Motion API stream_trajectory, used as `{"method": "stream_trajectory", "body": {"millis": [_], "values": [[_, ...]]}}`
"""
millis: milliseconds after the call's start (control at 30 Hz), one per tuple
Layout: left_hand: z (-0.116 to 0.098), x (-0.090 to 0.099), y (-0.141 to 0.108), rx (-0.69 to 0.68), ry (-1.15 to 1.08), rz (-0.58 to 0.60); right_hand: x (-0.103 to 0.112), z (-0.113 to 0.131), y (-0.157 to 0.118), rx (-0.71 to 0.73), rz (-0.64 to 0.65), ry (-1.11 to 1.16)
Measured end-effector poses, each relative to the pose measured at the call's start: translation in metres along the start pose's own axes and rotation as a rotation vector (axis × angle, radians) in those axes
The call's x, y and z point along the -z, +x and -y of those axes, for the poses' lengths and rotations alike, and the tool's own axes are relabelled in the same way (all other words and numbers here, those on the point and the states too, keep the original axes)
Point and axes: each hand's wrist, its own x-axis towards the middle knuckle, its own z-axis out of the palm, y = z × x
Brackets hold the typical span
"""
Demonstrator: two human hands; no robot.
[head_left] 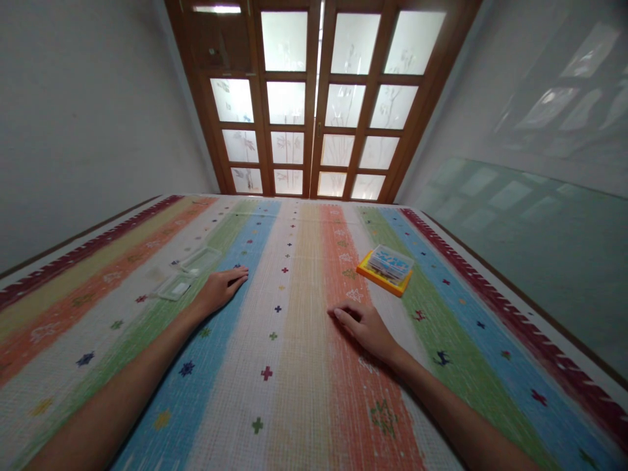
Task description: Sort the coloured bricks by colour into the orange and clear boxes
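Note:
My left hand (pixel 222 288) rests on the striped cloth (pixel 294 366), over a blue stripe, its fingers loosely stretched out with nothing in them. Just left of it lie a clear plastic case (pixel 202 260) and a second clear case (pixel 173 288) with a small white label. My right hand (pixel 364 325) lies on the orange stripe, fingers loosely bent, thumb a little apart, holding nothing visible. Beyond it, to the right, a yellow-orange tray (pixel 399 288) bears a transparent box (pixel 391 261) with blue and white pieces or cards inside.
Wooden double doors (pixel 313 157) with frosted panes stand past the far edge of the cloth. A plain wall (pixel 88 111) rises on the left. On the right, a glass panel (pixel 530 242) leans along the other wall.

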Motion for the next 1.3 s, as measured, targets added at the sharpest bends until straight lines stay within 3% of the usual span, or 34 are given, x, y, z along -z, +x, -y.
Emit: {"method": "stream_trajectory", "body": {"millis": [200,567,700,800,867,1067,1300], "values": [[0.0,0.005,-0.005,0.004,-0.018,-0.021,0.0,0.0,0.0,-0.013,0.006,0.006],[0.012,0.033,-0.018,0.019,-0.058,0.09,0.006,0.003,-0.001,0.059,-0.004,-0.026],[0.01,0.036,-0.019,0.025,-0.06,0.092,0.02,0.004,0.001,0.26,-0.235,-0.116],[0.01,0.042,-0.019,0.003,-0.044,0.086,0.043,0.002,0.006,0.487,-0.44,-0.269],[0.011,0.048,-0.019,-0.03,-0.021,0.099,0.06,-0.002,0.01,0.537,-0.544,-0.389],[0.018,0.058,-0.022,-0.1,0.02,0.163,0.098,-0.037,0.018,0.397,-0.74,-0.686],[0.015,0.058,-0.02,-0.104,0.037,0.164,0.108,-0.08,0.022,0.175,-0.646,-0.731]]}}
